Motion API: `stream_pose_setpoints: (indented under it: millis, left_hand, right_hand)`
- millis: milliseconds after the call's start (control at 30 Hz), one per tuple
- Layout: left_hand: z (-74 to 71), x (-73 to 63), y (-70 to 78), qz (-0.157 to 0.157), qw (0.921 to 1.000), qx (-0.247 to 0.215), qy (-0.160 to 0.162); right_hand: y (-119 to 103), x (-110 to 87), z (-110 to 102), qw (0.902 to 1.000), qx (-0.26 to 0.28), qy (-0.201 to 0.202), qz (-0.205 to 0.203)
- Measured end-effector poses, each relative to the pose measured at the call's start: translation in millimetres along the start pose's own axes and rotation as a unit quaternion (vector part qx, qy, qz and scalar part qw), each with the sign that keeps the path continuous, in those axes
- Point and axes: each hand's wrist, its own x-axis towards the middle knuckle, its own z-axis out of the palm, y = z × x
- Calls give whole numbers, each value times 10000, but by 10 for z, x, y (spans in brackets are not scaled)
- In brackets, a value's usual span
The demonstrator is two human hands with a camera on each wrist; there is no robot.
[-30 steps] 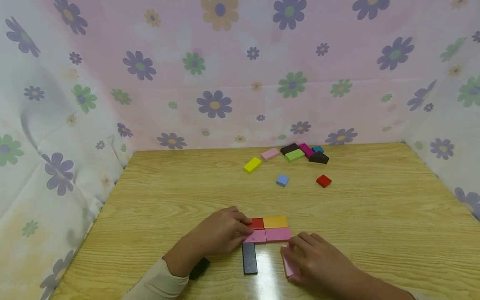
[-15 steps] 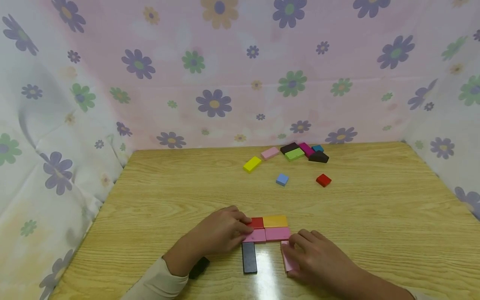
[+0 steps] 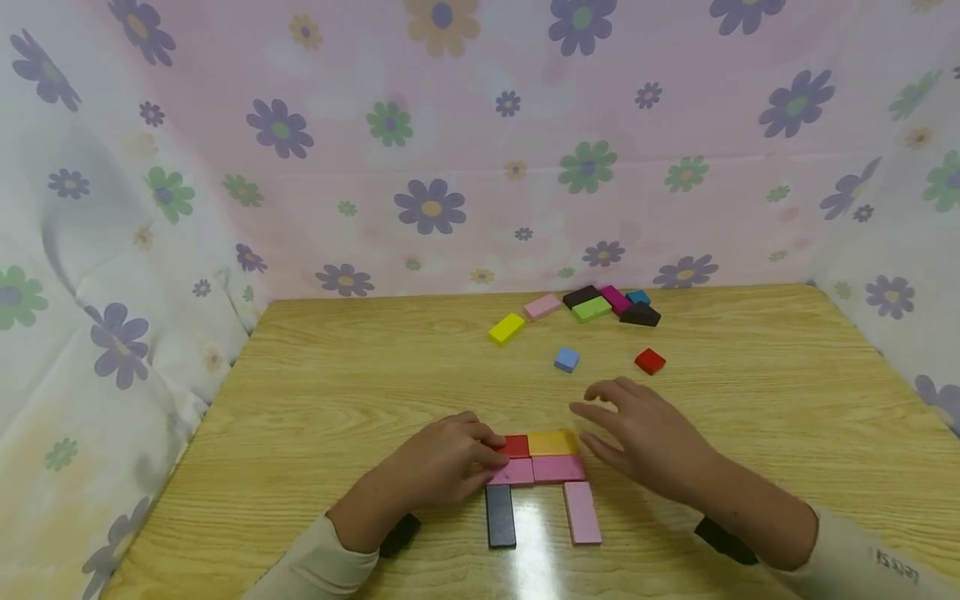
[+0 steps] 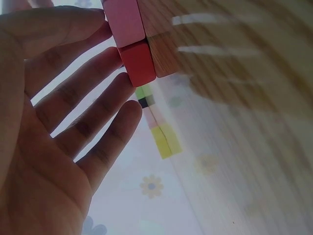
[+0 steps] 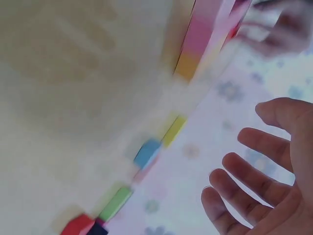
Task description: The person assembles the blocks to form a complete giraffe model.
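Several flat blocks lie together mid-table in the head view: a red block (image 3: 516, 447) and an orange block (image 3: 552, 442) above two pink blocks, the left pink block (image 3: 512, 472) and right pink block (image 3: 558, 468). Beneath them a dark grey block (image 3: 500, 516) and a light pink block (image 3: 582, 513) stand out like two legs. My left hand (image 3: 442, 467) touches the left ends of the red and pink blocks with extended fingertips, as the left wrist view shows on the red block (image 4: 138, 63). My right hand (image 3: 645, 433), fingers spread and holding nothing, is just right of the orange block.
Toward the back lie a yellow block (image 3: 506, 329), a small blue block (image 3: 567, 360), a red block (image 3: 650, 361) and a cluster with a green block (image 3: 592, 309). One dark object (image 3: 400, 535) lies by my left wrist, another dark object (image 3: 725, 542) under my right forearm.
My right hand has let go of the light pink block and moved up and away from it, to beside the orange block. The left hand has stayed in place.
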Motion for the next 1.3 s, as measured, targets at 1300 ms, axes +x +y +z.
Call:
stream_pose_setpoints:
  millis: [1300]
  left_hand:
    - [-9,-4,-1,17,10000,-8,26]
  right_hand:
    - [712,803,439,9846,367,-1505,813]
